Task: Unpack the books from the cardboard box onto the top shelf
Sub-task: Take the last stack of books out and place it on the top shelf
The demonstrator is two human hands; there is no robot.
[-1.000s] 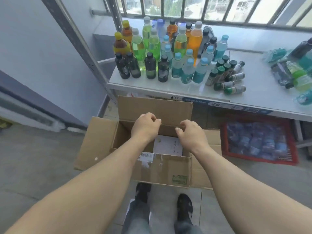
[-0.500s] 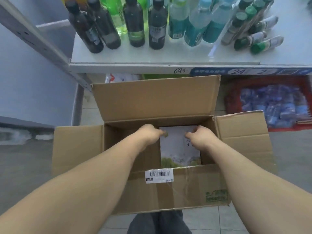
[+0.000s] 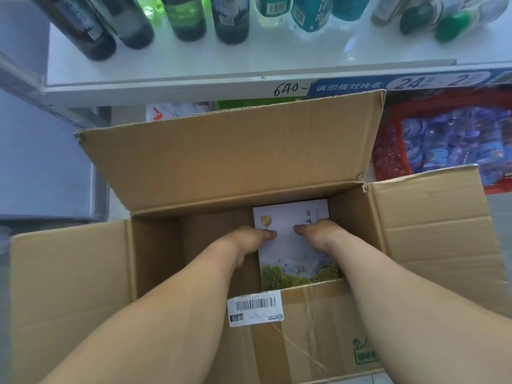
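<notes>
Head view: no book is seen on the top shelf (image 3: 249, 65), which is crowded with bottles (image 3: 230, 20); unpacking is judged barely begun. Inside the cardboard box (image 3: 221, 162) a white-covered book (image 3: 293, 245) lies flat. It is clasped between left hand (image 3: 246, 242) and right hand (image 3: 321, 234), thumbs pressed on the cover, fingers curled over its side edges.

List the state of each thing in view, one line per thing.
cardboard box: open, flaps folded out.
book: flat inside the box, cover up.
left hand: grips the book's left edge.
right hand: grips the book's right edge.
bottles: upright on the shelf.
</notes>
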